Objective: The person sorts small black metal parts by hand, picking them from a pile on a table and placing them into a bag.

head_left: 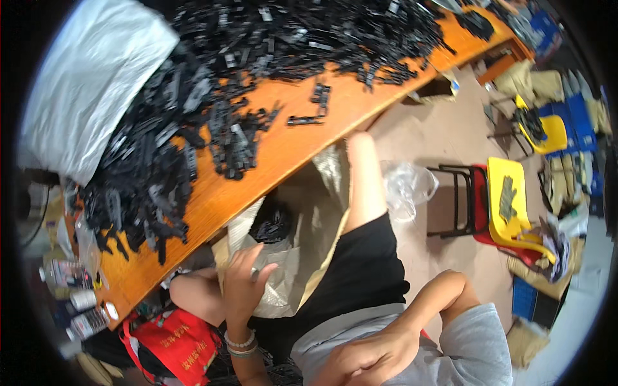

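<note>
Beige sack [322,251]: gaped beside left hand [248,276], black parts [273,223] within.
Left hand: stood open, fingers spread.
Right hand [367,357]: grip could not be told.

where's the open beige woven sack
Just left of centre in the head view, the sack sits between the person's legs, beside the left hand and orange wooden table.

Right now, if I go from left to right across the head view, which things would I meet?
Silvery-white plastic sheeting, the bare left hand, a small L-shaped group of thin black plastic parts, the bare right hand, the nearer yellow plastic chair.
</note>
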`<move>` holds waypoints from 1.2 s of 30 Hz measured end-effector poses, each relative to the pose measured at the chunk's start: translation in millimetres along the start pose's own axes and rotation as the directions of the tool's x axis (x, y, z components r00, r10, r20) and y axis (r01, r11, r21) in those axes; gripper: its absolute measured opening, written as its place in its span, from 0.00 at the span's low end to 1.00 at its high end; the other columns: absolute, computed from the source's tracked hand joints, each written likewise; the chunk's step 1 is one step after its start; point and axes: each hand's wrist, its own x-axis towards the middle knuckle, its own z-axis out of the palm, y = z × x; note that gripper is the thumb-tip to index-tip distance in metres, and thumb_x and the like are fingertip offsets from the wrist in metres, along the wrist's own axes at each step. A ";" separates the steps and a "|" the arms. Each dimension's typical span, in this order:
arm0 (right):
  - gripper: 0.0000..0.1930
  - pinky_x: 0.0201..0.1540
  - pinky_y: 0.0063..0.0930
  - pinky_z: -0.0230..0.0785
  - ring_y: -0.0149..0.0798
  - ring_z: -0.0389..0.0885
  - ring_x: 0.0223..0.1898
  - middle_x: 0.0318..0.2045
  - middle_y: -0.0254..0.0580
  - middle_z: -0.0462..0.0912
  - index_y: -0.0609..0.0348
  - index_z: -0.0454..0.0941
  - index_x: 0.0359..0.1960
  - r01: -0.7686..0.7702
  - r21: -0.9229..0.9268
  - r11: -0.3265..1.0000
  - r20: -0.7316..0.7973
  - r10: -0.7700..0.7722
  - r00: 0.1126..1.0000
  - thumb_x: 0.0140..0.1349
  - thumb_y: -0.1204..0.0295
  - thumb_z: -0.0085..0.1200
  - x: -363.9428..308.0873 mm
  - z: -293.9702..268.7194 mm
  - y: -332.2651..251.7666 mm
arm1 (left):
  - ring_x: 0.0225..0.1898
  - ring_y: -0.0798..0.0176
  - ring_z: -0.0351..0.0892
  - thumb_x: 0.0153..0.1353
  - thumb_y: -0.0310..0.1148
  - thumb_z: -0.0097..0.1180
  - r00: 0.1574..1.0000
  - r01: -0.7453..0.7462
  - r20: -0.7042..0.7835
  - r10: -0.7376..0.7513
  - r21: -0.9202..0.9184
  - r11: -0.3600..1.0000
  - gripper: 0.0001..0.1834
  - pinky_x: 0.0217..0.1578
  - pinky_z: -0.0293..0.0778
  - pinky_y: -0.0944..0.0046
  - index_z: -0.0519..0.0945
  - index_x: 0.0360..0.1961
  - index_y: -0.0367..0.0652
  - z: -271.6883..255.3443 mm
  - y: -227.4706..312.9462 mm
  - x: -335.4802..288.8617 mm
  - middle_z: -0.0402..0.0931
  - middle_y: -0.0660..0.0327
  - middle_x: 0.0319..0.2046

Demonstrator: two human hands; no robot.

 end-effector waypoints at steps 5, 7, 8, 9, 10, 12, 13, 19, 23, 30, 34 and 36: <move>0.13 0.22 0.16 0.65 0.25 0.79 0.27 0.27 0.36 0.82 0.58 0.79 0.37 -0.321 -0.008 0.947 -0.593 0.254 0.764 0.67 0.62 0.49 -90.0 -60.4 20.2 | 0.42 0.44 0.75 0.54 0.33 0.62 0.999 -0.026 -0.027 0.025 -0.046 0.999 0.21 0.43 0.71 0.54 0.74 0.46 0.34 5.4 -12.9 4.4 0.77 0.47 0.39; 0.10 0.23 0.18 0.65 0.27 0.77 0.24 0.23 0.38 0.81 0.60 0.78 0.36 -0.093 0.005 0.996 -0.946 0.035 0.322 0.64 0.67 0.49 -171.3 -120.7 58.0 | 0.41 0.44 0.75 0.55 0.32 0.61 0.999 -0.041 -0.006 0.041 -0.056 0.998 0.19 0.42 0.71 0.54 0.74 0.46 0.34 5.0 -11.9 5.9 0.77 0.47 0.39; 0.11 0.25 0.20 0.66 0.30 0.76 0.23 0.25 0.41 0.81 0.62 0.78 0.35 -0.149 -0.060 0.987 -0.993 -0.044 0.109 0.64 0.68 0.46 -204.4 -141.4 57.4 | 0.40 0.44 0.75 0.55 0.30 0.61 1.000 0.009 -0.020 -0.010 -0.047 0.999 0.19 0.42 0.71 0.55 0.74 0.46 0.34 2.3 -13.8 3.1 0.77 0.47 0.38; 0.12 0.28 0.23 0.68 0.35 0.76 0.24 0.26 0.44 0.81 0.66 0.78 0.33 0.032 -0.041 0.999 -0.996 -0.038 -0.086 0.65 0.70 0.44 -244.4 -161.6 67.0 | 0.39 0.45 0.75 0.55 0.29 0.61 0.998 0.047 -0.028 -0.049 -0.052 0.998 0.18 0.41 0.71 0.55 0.74 0.46 0.34 1.6 -12.5 3.2 0.77 0.48 0.38; 0.12 0.32 0.25 0.68 0.35 0.75 0.26 0.28 0.43 0.80 0.65 0.76 0.34 0.052 -0.018 0.998 -0.979 -0.007 -0.204 0.66 0.69 0.43 -281.3 -176.7 79.5 | 0.39 0.47 0.75 0.54 0.24 0.60 0.997 0.075 -0.025 -0.078 -0.082 0.994 0.16 0.42 0.71 0.58 0.74 0.44 0.33 0.6 -6.6 5.4 0.77 0.48 0.38; 0.12 0.36 0.28 0.69 0.35 0.74 0.29 0.30 0.43 0.78 0.64 0.74 0.35 0.075 -0.002 0.997 -0.948 0.022 -0.317 0.68 0.69 0.42 -331.7 -197.4 104.2 | 0.39 0.47 0.75 0.53 0.23 0.60 0.996 0.087 -0.026 -0.090 -0.091 0.992 0.16 0.43 0.70 0.58 0.75 0.44 0.33 -2.1 -0.7 4.1 0.77 0.48 0.38; 0.11 0.37 0.30 0.69 0.36 0.74 0.29 0.30 0.43 0.77 0.64 0.74 0.34 0.119 0.013 0.993 -0.908 0.061 -0.414 0.68 0.70 0.42 -349.3 -206.9 115.0 | 0.40 0.48 0.76 0.53 0.22 0.59 0.993 0.110 -0.033 -0.114 -0.091 0.990 0.15 0.43 0.70 0.59 0.75 0.43 0.33 -2.0 0.3 2.0 0.77 0.48 0.38; 0.09 0.42 0.37 0.71 0.40 0.73 0.30 0.25 0.40 0.70 0.63 0.70 0.33 0.274 -0.307 0.911 -0.821 -0.108 -0.561 0.68 0.71 0.39 -467.8 -267.1 135.5 | 0.40 0.47 0.76 0.53 0.23 0.58 0.975 0.219 -0.031 -0.220 -0.032 0.975 0.14 0.44 0.70 0.60 0.76 0.41 0.30 8.6 18.7 17.2 0.77 0.46 0.37; 0.06 0.32 0.32 0.71 0.37 0.72 0.27 0.22 0.40 0.69 0.62 0.71 0.29 0.225 -0.347 0.910 -0.708 -0.098 -0.699 0.62 0.75 0.42 -419.1 -323.5 106.1 | 0.40 0.46 0.76 0.52 0.22 0.58 0.961 0.253 -0.125 -0.245 0.050 0.966 0.14 0.44 0.70 0.60 0.77 0.41 0.31 -2.4 30.7 11.0 0.77 0.46 0.36; 0.35 0.32 0.27 0.69 0.36 0.75 0.35 0.47 0.45 0.76 0.59 0.57 0.66 -0.291 -0.087 0.953 -0.688 -0.269 -0.674 0.55 0.77 0.54 -556.0 -365.2 183.2 | 0.39 0.48 0.77 0.53 0.27 0.61 0.964 0.236 -0.140 -0.228 0.044 0.971 0.12 0.42 0.71 0.57 0.79 0.39 0.36 25.4 17.9 30.1 0.79 0.50 0.35; 0.42 0.48 0.32 0.69 0.42 0.76 0.45 0.51 0.50 0.74 0.62 0.50 0.68 -0.508 -0.014 0.861 -0.741 -0.350 -0.573 0.50 0.81 0.57 -471.1 -403.9 205.2 | 0.38 0.48 0.77 0.53 0.26 0.61 0.920 0.334 -0.235 -0.312 0.058 0.941 0.11 0.40 0.72 0.57 0.79 0.38 0.35 22.9 24.5 8.5 0.79 0.51 0.35; 0.43 0.50 0.35 0.69 0.46 0.76 0.48 0.52 0.52 0.74 0.61 0.48 0.68 -0.656 -0.051 0.753 -0.694 -0.499 -0.519 0.49 0.82 0.55 -498.7 -431.1 205.9 | 0.37 0.49 0.77 0.54 0.25 0.61 0.919 0.353 -0.181 -0.351 -0.020 0.935 0.10 0.38 0.72 0.57 0.79 0.37 0.34 29.6 27.8 14.6 0.78 0.50 0.34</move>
